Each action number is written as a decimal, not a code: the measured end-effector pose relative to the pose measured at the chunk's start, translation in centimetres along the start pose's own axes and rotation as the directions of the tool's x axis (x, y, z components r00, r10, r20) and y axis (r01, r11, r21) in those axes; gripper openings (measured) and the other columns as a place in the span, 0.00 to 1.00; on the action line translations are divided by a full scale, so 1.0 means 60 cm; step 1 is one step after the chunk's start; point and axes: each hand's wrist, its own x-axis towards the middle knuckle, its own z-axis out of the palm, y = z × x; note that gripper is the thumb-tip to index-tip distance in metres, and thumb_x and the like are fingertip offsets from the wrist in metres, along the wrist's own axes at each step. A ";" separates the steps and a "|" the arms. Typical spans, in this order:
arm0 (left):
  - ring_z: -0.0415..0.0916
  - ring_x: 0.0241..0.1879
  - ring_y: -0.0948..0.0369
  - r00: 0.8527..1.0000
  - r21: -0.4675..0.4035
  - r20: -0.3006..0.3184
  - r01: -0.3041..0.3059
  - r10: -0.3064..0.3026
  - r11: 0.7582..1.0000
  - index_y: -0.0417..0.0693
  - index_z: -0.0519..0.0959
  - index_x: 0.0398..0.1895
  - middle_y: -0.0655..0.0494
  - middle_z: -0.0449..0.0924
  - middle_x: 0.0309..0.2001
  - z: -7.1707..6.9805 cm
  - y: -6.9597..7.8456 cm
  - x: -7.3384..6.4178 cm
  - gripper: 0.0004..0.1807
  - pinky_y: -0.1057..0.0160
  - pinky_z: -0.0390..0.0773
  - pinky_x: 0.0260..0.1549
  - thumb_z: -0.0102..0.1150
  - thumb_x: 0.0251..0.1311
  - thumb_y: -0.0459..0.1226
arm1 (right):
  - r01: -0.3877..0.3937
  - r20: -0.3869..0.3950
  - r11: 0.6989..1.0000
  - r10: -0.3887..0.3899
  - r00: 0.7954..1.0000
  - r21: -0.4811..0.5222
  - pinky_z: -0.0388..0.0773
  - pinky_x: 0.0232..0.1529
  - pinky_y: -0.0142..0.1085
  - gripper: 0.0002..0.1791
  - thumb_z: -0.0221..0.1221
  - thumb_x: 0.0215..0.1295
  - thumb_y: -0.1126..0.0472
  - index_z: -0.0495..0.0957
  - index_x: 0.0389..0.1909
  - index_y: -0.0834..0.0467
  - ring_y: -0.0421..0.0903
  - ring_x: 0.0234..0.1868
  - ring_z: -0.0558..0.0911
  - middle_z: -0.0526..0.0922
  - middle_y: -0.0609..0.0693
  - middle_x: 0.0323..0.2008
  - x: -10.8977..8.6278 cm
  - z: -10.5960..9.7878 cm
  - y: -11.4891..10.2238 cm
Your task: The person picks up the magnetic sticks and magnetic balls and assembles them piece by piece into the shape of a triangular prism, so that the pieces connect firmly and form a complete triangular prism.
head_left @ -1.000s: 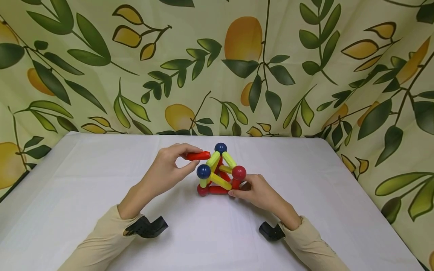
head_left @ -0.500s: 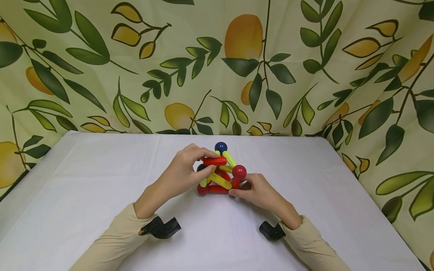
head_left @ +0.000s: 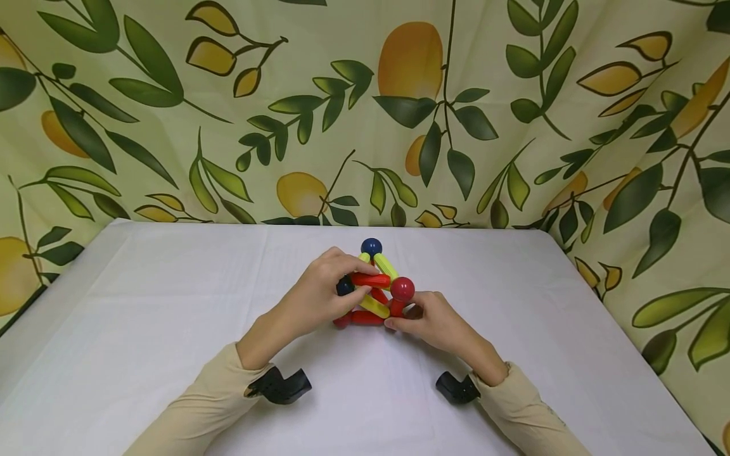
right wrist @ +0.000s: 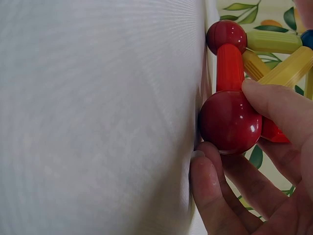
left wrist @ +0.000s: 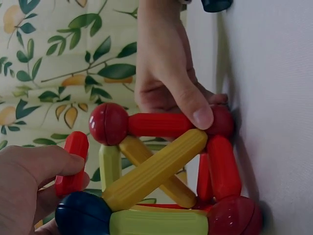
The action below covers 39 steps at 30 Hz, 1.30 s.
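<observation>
A stick-and-ball building frame [head_left: 374, 307] of red, yellow and lime rods stands mid-table. Dark blue [head_left: 371, 247] and red balls [head_left: 402, 289] join its corners. My left hand [head_left: 319, 285] pinches a loose red magnetic rod [head_left: 372, 280] between thumb and fingers, level with the upper part of the frame. In the left wrist view that rod [left wrist: 72, 164] is beside the frame's blue ball [left wrist: 83, 214], and two yellow rods [left wrist: 156, 169] cross on one side. My right hand [head_left: 436, 323] grips the lower right corner, thumb and fingers around a red ball [right wrist: 230, 122].
A white cloth [head_left: 171, 285] covers the table, its far edge meeting a curtain [head_left: 319, 126] printed with leaves and fruit. Black wrist mounts [head_left: 279, 385] sit on both sleeves, close over the tabletop.
My left hand has moved right and slightly down with the red rod, from left of the frame to in front of its upper part. The right hand has kept its grip in place.
</observation>
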 end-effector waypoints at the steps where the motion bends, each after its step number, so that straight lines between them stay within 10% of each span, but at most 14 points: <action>1: 0.72 0.44 0.60 1.000 0.001 -0.002 -0.002 0.002 1.000 0.46 0.85 0.46 0.55 0.84 0.40 0.001 -0.001 0.000 0.13 0.69 0.81 0.36 0.68 0.56 0.31 | 0.000 0.001 1.000 0.000 1.000 0.000 0.83 0.38 0.30 0.20 0.71 0.58 0.55 0.82 0.50 0.57 0.40 0.35 0.85 0.88 0.49 0.39 0.000 0.000 0.000; 27: 0.68 0.46 0.60 0.998 0.098 0.041 -0.057 0.053 0.994 0.48 0.87 0.45 0.57 0.86 0.43 0.008 -0.008 -0.003 0.14 0.68 0.76 0.38 0.71 0.54 0.32 | 0.003 0.001 1.000 -0.003 1.000 -0.002 0.81 0.37 0.27 0.19 0.70 0.58 0.55 0.83 0.49 0.56 0.40 0.35 0.85 0.88 0.50 0.39 0.001 0.001 -0.003; 39: 0.74 0.44 0.60 0.964 0.036 0.234 0.123 -0.128 0.992 0.49 0.85 0.43 0.57 0.77 0.43 -0.052 -0.007 -0.004 0.15 0.63 0.82 0.39 0.75 0.52 0.36 | 0.003 0.020 1.000 -0.003 1.000 -0.003 0.83 0.39 0.30 0.20 0.70 0.59 0.55 0.81 0.51 0.56 0.40 0.36 0.85 0.87 0.49 0.41 -0.001 0.003 -0.006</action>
